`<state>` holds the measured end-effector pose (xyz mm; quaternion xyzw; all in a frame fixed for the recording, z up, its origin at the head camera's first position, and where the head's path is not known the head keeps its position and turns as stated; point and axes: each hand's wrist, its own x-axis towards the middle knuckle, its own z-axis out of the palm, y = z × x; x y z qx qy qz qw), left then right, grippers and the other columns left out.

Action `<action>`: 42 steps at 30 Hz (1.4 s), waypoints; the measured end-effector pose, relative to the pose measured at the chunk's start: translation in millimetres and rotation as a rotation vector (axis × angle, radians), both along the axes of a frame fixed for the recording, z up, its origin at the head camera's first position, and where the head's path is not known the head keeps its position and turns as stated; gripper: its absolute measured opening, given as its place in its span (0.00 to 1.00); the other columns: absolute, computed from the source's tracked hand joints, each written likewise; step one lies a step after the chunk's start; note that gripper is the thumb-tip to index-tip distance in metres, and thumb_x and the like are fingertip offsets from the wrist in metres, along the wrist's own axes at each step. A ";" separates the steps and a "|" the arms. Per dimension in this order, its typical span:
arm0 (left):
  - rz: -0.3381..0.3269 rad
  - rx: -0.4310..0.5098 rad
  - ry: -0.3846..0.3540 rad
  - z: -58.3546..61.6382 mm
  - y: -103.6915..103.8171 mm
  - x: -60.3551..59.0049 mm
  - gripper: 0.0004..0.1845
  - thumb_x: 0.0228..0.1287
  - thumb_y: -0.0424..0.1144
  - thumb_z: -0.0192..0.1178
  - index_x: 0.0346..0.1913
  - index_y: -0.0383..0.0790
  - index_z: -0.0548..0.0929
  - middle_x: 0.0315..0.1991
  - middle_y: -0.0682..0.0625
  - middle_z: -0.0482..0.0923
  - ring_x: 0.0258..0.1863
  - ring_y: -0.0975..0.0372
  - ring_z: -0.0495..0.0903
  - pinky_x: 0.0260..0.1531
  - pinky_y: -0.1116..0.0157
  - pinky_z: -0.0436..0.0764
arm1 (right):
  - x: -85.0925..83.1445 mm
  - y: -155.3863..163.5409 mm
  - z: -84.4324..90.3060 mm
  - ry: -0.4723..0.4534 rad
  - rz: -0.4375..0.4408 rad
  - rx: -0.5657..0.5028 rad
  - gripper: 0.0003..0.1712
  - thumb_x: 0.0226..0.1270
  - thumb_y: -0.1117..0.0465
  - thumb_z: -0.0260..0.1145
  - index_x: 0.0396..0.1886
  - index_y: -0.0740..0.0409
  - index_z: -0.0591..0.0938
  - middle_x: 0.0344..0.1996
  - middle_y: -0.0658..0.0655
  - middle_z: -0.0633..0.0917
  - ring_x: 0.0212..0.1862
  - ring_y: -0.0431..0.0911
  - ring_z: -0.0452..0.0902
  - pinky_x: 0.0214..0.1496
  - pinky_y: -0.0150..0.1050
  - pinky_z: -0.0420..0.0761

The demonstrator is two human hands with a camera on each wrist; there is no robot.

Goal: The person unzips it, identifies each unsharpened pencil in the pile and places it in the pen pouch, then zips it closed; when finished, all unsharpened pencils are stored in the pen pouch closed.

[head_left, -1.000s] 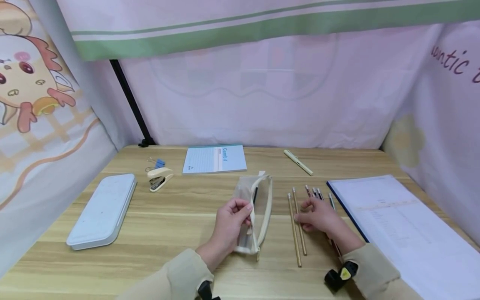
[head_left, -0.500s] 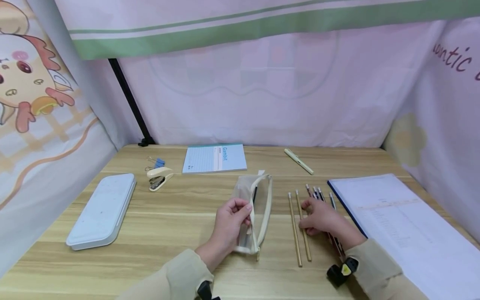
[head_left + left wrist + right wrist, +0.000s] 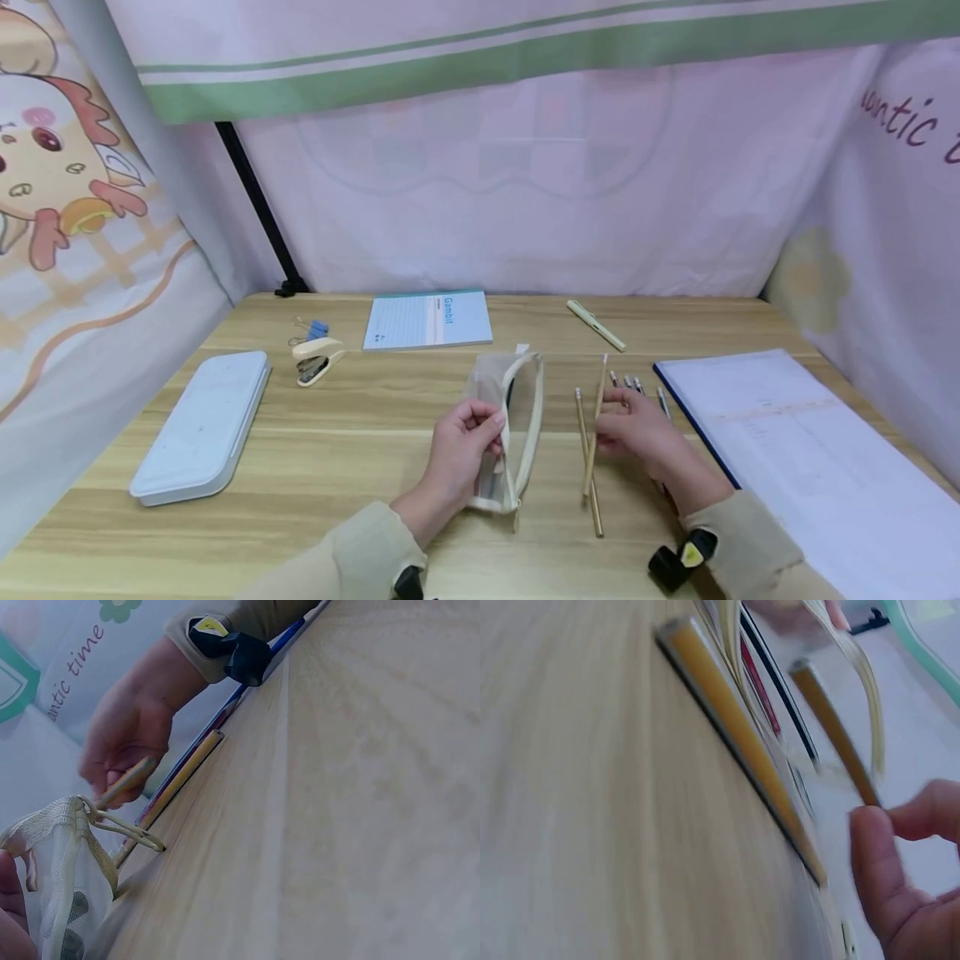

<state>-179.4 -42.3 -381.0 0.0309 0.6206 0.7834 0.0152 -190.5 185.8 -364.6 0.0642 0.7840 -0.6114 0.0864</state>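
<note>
My left hand [image 3: 461, 450] pinches one edge of a see-through mesh pencil case [image 3: 528, 433], its zipped mouth gaping to the right. Dark, slim items show inside the case. Between thumb and fingertips, my right hand [image 3: 645, 433] holds a gold pencil [image 3: 597, 417], tilted with its eraser end away from me; the right wrist view shows the held pencil [image 3: 832, 724] raised off the wood. A second gold pencil [image 3: 583, 442] lies on the table just left of it. Several darker pencils [image 3: 630, 383] lie partly hidden beneath my right hand.
Right of the pencils lies a blue-edged clipboard with white paper [image 3: 795, 450]. Toward the back are a light green pen [image 3: 596, 325] and a notebook [image 3: 429, 320]. A stapler [image 3: 317, 362], blue binder clip [image 3: 317, 330] and pale blue case [image 3: 202, 427] sit to the left.
My right hand has picked up one of the two gold pencils, which lay on the table before and now tilts across the other. The left hand keeps its hold on the pencil case.
</note>
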 end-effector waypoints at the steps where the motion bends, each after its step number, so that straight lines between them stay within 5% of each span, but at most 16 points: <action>1: 0.000 -0.002 0.000 -0.1 0.1 0.3 0.10 0.59 0.27 0.59 0.40 0.21 0.74 0.23 0.52 0.73 0.20 0.67 0.72 0.21 0.75 0.75 | -0.3 -4.5 0.5 0.018 -0.022 -0.042 0.33 0.52 0.73 0.57 0.60 0.73 0.60 0.28 0.56 0.82 0.25 0.41 0.78 0.30 0.33 0.82; 7: -0.008 0.003 0.010 0.4 3.3 2.0 0.11 0.58 0.27 0.59 0.40 0.20 0.74 0.22 0.52 0.73 0.19 0.67 0.72 0.21 0.75 0.76 | -2.2 -41.2 0.9 0.061 -0.081 -0.218 0.29 0.52 0.76 0.57 0.56 0.72 0.61 0.28 0.58 0.81 0.23 0.41 0.77 0.30 0.33 0.82; 20: -0.013 0.020 0.004 -0.4 7.6 2.6 0.11 0.58 0.27 0.59 0.39 0.20 0.74 0.22 0.53 0.73 0.19 0.67 0.72 0.21 0.75 0.75 | 7.1 -82.3 -9.6 -0.016 0.044 -0.245 0.23 0.52 0.74 0.60 0.48 0.71 0.66 0.27 0.58 0.82 0.24 0.42 0.79 0.31 0.36 0.83; 31: -0.021 0.016 0.005 0.2 8.9 3.0 0.10 0.59 0.28 0.59 0.38 0.21 0.75 0.22 0.53 0.73 0.20 0.67 0.72 0.22 0.75 0.75 | 6.2 -78.7 -14.7 -0.042 0.043 -0.193 0.23 0.56 0.72 0.61 0.52 0.71 0.68 0.29 0.62 0.82 0.26 0.43 0.80 0.32 0.37 0.83; 42: -0.016 0.019 0.010 -1.1 7.5 3.0 0.11 0.58 0.28 0.60 0.39 0.21 0.74 0.22 0.53 0.73 0.19 0.68 0.72 0.21 0.75 0.75 | -0.2 -35.4 -3.1 0.034 -0.035 -0.105 0.26 0.58 0.72 0.61 0.55 0.71 0.65 0.31 0.63 0.82 0.26 0.43 0.79 0.33 0.35 0.83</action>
